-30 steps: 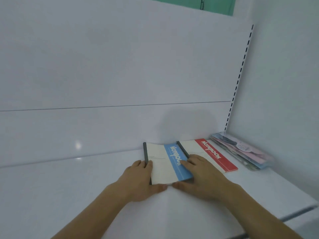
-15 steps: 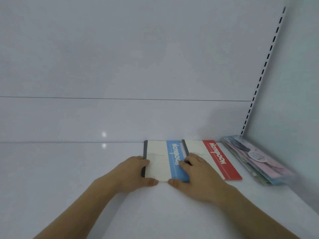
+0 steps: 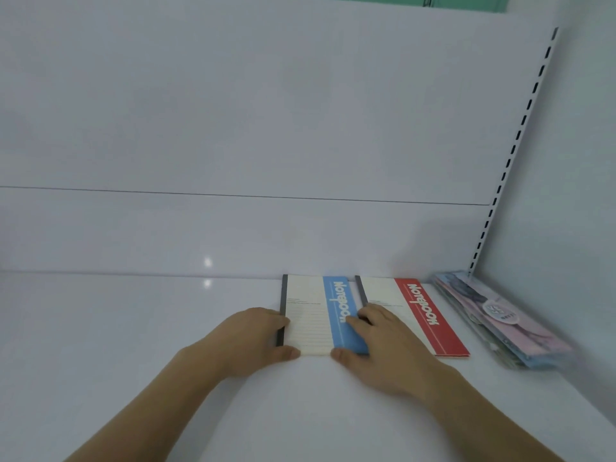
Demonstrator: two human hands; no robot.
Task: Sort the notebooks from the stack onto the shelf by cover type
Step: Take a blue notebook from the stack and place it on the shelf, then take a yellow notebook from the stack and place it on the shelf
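White laminate makes up the shelf (image 3: 133,328) and the back panel behind it in the head view, with a slotted upright (image 3: 513,151) running up the right corner. A blue-striped notebook (image 3: 320,315) lies flat on the shelf, its far edge at the back panel, dark spine on the left. The left hand (image 3: 246,341) rests against that spine, fingers along the edge and thumb at the near corner. The right hand (image 3: 376,341) lies over the blue stripe with fingers fairly straight, pressing down, thumb at the near edge; neither hand curls around the book. Just beside it on the right, edges touching or nearly so, lies a red-striped notebook (image 3: 420,315), also flat. Further right, near the side wall, sits a stack of pastel-covered notebooks (image 3: 500,325), slightly fanned and blurred.
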